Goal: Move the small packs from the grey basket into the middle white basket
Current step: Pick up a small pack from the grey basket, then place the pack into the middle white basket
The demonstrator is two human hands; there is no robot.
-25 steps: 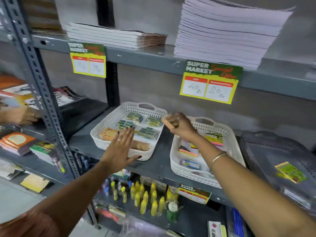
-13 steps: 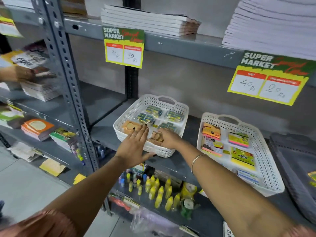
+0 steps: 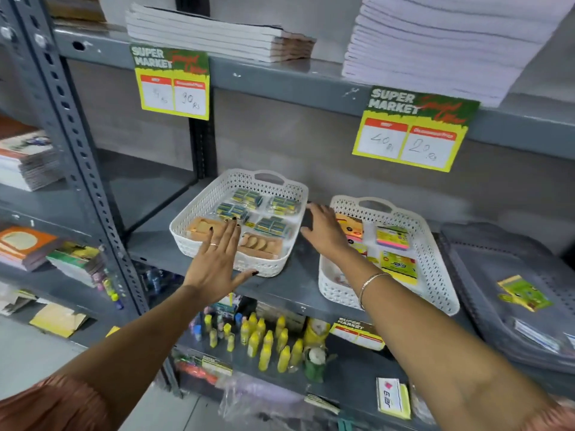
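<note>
Hands (image 3: 217, 262) (image 3: 323, 233) spread empty, left flat on white basket (image 3: 193, 244)

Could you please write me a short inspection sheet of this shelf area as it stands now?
Surface: grey metal shelf, three baskets on it.
Job's things: grey basket at right, packs inside; middle basket holds colourful packs.
Clutter: left basket with small items; yellow bottles below.
Hands: left hand open at left basket; right hand open, empty, between the white baskets.
Cables: nothing seen.
Surroundings: price tags, stacked books above.
</note>
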